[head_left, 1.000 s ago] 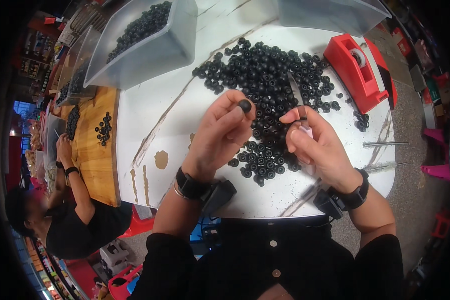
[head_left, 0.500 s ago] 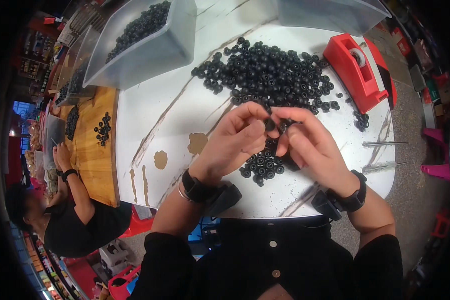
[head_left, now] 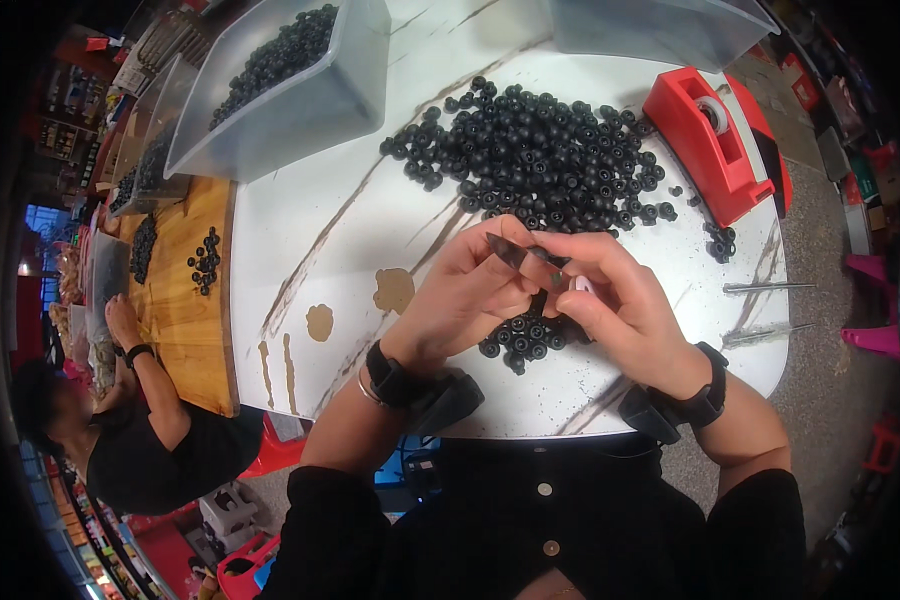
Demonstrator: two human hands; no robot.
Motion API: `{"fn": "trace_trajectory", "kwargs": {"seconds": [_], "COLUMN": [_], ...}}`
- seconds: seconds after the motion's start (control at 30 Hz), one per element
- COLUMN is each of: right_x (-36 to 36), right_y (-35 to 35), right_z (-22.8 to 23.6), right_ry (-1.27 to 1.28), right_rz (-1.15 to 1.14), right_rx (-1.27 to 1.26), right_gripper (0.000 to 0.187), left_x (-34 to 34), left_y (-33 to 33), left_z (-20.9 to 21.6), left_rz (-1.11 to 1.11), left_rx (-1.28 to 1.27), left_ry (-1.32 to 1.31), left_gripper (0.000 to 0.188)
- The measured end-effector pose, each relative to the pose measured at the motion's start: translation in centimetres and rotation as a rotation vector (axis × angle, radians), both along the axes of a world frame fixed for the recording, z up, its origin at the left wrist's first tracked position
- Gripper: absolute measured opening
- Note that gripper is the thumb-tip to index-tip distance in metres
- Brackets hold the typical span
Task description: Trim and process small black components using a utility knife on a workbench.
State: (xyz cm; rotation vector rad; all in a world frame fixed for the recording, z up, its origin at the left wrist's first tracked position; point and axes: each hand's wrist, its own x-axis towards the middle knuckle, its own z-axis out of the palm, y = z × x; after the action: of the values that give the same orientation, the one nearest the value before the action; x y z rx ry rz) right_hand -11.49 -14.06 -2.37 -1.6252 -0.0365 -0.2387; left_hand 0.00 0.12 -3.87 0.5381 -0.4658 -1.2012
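My two hands meet over the white table, fingers closed and nearly touching. My left hand pinches a small black round part, mostly hidden by the fingers. A dark, pointed, blade-like piece lies across the left fingertips and runs toward my right hand, whose fingers are closed on its other end. That end is mostly covered. Beneath the hands is a small cluster of black ring-like parts. Just beyond them spreads a big heap of the same black parts.
A clear bin of black parts stands at the far left, another clear bin at the back. A red tape dispenser and two thin metal rods are on the right. Left, a person works at a wooden table.
The dark pointed piece has turned into sight between my fingers. My right hand has tilted and shifted slightly; both hands stay close together.
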Motion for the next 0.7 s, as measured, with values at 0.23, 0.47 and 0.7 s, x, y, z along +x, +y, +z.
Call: {"fn": "trace_trajectory", "kwargs": {"seconds": [0.23, 0.47, 0.7], "right_x": [-0.1, -0.1, 0.1], "right_y": [-0.1, -0.1, -0.5], "right_z": [-0.2, 0.1, 1.2], "right_ry": [-0.024, 0.005, 0.148], "right_rz": [-0.022, -0.043, -0.064], "right_rx": [-0.055, 0.212, 0.383], "right_gripper": [0.030, 0.027, 0.026], "left_x": [-0.2, -0.1, 3.4], "left_y": [-0.1, 0.3, 1.6], "left_z": [0.5, 2.0, 2.4], "left_rz": [-0.040, 0.095, 0.329], "left_rx": [0.054, 0.146, 0.197], "left_ry": [0.011, 0.111, -0.017], "left_gripper": [0.014, 0.012, 0.014]}}
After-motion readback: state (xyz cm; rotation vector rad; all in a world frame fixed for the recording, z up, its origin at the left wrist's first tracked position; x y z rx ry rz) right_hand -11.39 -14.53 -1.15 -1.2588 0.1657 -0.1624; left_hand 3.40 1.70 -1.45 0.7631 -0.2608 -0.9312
